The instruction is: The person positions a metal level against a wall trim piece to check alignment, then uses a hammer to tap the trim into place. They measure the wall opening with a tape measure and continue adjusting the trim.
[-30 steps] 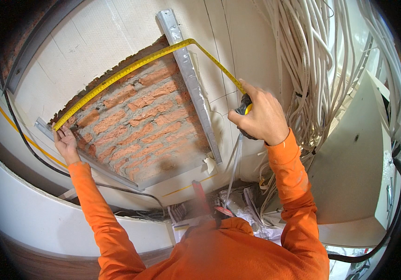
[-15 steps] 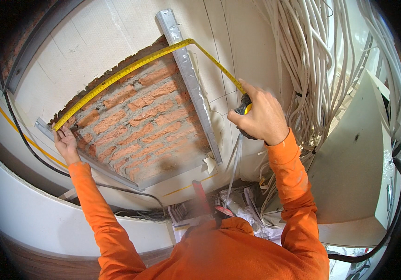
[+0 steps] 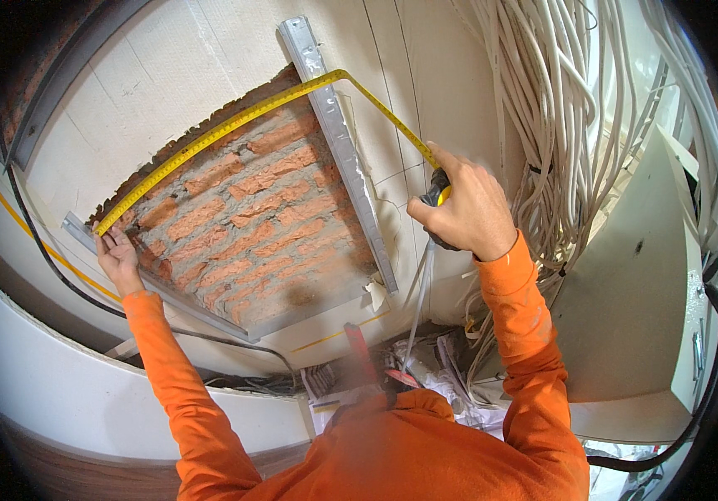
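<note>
A yellow tape measure blade (image 3: 224, 127) stretches in a bow across an opening that bares a brick wall (image 3: 246, 209). Beyond the grey metal stud (image 3: 336, 134) on the opening's right side, the blade bends sharply down toward its case. My right hand (image 3: 472, 204) is closed round the black and yellow tape measure case (image 3: 439, 192), thumb and index finger along it. At the opening's left edge my left hand (image 3: 117, 250) pinches the blade's end, close to the left metal profile (image 3: 82, 232). Part of the case is hidden by my right hand.
Thick bundles of white cables (image 3: 543, 125) hang on the right, beside a grey metal panel (image 3: 626, 292). A black cable (image 3: 67, 280) and a white curved ledge (image 3: 125, 392) run along the left. Debris and a red object (image 3: 361, 351) lie below the opening.
</note>
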